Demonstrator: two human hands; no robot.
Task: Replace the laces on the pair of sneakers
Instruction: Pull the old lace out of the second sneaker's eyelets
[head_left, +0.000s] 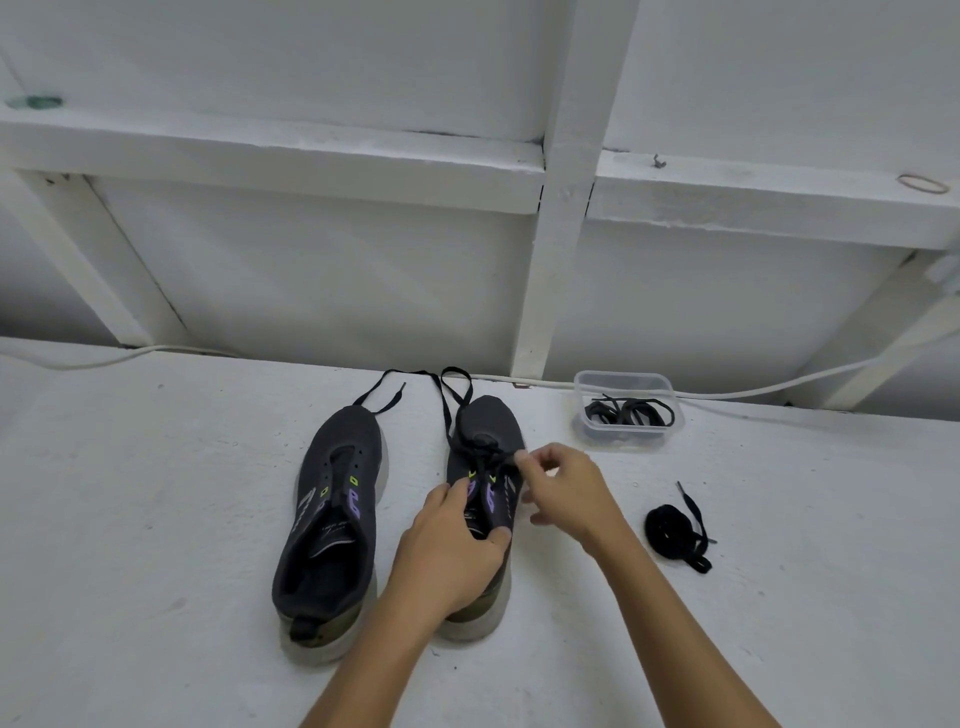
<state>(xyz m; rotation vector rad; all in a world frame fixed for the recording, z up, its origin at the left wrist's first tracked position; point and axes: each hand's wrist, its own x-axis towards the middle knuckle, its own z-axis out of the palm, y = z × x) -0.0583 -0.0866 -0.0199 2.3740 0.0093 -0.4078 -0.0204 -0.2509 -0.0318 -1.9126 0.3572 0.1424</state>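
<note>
Sneakers side by side on white surface (156, 519), toes toward wall. Left sneaker (332, 499): eyelets bare. Right sneaker (488, 441): black lace (452, 405) threaded through lower eyelets, loose ends trailing past toe. Left hand (452, 551): grips right sneaker at collar, thumb inside opening. Right hand (561, 488): pinches lace at upper eyelets between thumb and forefinger. Bundled lace (675, 530) lying right of hands. Clear plastic tub (626, 382) near wall, holding more black laces (628, 413).

Matt knit sneakers (332, 499), clear plastic tub (626, 410) (glossy) — rough painted table (156, 519).
</note>
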